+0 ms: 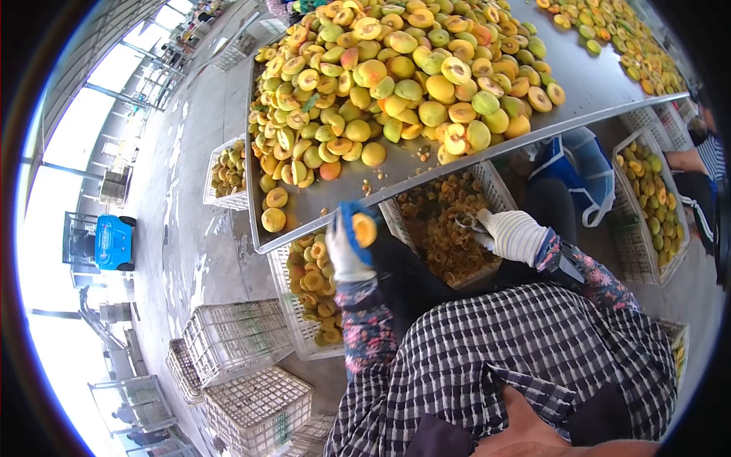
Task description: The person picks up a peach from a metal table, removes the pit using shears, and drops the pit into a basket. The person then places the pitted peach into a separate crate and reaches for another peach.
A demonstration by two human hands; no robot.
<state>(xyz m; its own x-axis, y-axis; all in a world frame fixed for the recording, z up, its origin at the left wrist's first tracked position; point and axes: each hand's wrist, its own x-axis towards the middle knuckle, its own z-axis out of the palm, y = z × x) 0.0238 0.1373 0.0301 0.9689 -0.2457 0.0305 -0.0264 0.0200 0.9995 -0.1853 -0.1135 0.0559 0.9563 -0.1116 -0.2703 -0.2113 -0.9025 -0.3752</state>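
My left hand [349,247], in a white glove with blue over the fingers, is raised at the steel table's front edge and slightly blurred. Its fingers are closed around a yellow peach half [364,229]. In a striped white glove, my right hand [514,232] grips a small metal tool with a looped end [467,222]. That tool is above a crate [495,186] of brownish scraps [445,228]. Below my left hand, a white crate [285,301] contains hollowed peach halves [312,286]. A large heap of cut peaches [396,84] covers much of the table [396,169].
Stacked empty crates [244,343] stand at the lower left. Another fruit crate [227,171] is beyond the table's left side. A blue bag [582,171] and a full crate [651,202] are at right, near another person [689,164]. A blue vehicle [113,242] stands far left.
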